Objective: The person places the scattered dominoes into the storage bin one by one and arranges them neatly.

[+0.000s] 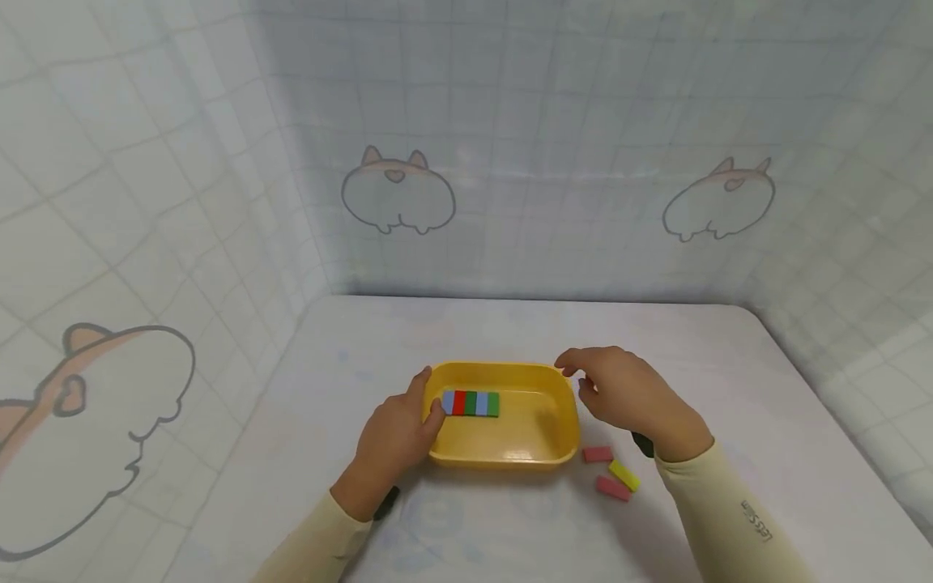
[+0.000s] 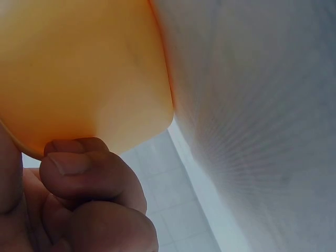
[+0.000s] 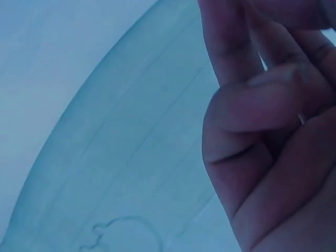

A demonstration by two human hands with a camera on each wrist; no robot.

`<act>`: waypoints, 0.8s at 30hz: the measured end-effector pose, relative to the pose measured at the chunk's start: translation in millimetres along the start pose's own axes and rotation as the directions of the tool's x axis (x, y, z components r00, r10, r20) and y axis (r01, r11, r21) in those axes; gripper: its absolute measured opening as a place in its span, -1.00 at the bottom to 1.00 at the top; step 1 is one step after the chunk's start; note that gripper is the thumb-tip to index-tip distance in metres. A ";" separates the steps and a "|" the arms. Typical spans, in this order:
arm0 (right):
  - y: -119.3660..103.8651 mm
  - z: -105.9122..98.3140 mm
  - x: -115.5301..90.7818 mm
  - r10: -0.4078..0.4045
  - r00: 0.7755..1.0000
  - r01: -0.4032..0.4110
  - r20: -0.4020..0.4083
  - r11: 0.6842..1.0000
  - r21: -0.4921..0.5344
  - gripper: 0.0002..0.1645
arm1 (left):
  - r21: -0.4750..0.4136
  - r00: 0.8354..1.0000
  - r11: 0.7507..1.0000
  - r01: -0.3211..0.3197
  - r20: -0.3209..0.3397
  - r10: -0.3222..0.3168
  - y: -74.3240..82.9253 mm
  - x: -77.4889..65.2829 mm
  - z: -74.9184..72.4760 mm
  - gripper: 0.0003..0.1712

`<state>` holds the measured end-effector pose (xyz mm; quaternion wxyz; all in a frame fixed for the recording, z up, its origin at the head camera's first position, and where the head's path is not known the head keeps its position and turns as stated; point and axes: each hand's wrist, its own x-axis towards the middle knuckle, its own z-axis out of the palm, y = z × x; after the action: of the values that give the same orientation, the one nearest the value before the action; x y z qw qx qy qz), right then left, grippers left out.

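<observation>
A yellow plastic tray (image 1: 501,463) stands on the table in front of me. My left hand (image 1: 397,429) grips its left rim, thumb over the inside edge and fingers against the outer wall, which the left wrist view shows close up. In the tray's left part, a row of small flat blocks (image 1: 470,403) in light blue, red and green lies side by side, partly behind the left thumb. My right hand (image 1: 623,389) hovers at the tray's far right corner. Its fingers are loosely bent with nothing between them, the index fingertip overlapping the rim in the head view.
Just right of the tray, two pinkish-red blocks (image 1: 598,454) and a yellow block (image 1: 624,476) lie loose on the white table (image 1: 350,340). Grid-patterned curtains (image 1: 554,97) with cartoon animals enclose the table at the back and both sides.
</observation>
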<state>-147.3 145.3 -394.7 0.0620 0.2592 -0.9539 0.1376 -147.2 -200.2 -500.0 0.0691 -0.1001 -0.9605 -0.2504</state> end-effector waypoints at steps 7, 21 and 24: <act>29.0 3.1 -29.7 0.067 0.998 -0.068 0.017 0.997 0.045 -0.49 | 0.008 0.999 0.999 0.031 0.024 -0.032 0.6 3.4 -0.4 -0.26; 61.0 28.6 -56.4 0.110 0.986 -0.122 0.126 0.989 0.084 -0.50 | -0.019 0.999 0.999 0.027 0.017 -0.027 -0.1 3.5 2.5 -0.26; 67.1 34.4 -60.0 0.120 0.985 -0.134 0.125 0.985 0.108 -0.48 | -0.027 1.000 0.999 0.020 0.015 -0.019 -0.8 3.5 5.8 -0.26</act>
<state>-131.8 219.4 -454.4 -0.0186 0.2088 -0.9609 0.1807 -151.3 -197.5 -504.7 0.0583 -0.0933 -0.9584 -0.2633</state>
